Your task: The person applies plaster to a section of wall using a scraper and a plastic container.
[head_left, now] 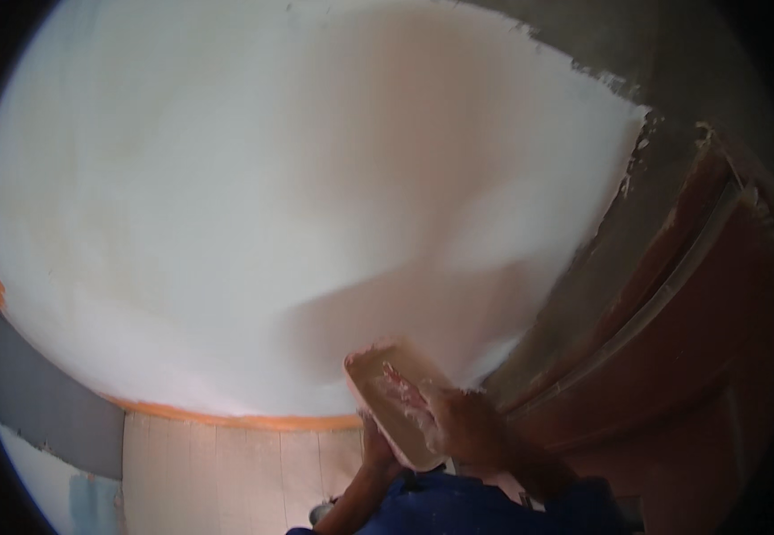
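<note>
My left hand (378, 446) supports a shallow pale rectangular tray (392, 421) from below and along its left side, its fingers mostly hidden behind it. The tray is tilted, with wet-looking paste smeared along its rim. Over the tray's right part, my right hand (460, 426) is closed, with whitish paste on its fingers. Something narrow and paste-covered reaches from it into the tray; blur keeps me from telling what tool it is. Right in front stands a broad white-coated wall (182, 178), with my shadow on it.
Bare grey-brown wall (699, 62) shows beyond the coating's ragged upper right edge. A reddish-brown wooden door (672, 374) stands to the right. An orange strip (200, 412) borders the wall's bottom, above pale floorboards (200, 464). A grey panel (48, 383) is at the left.
</note>
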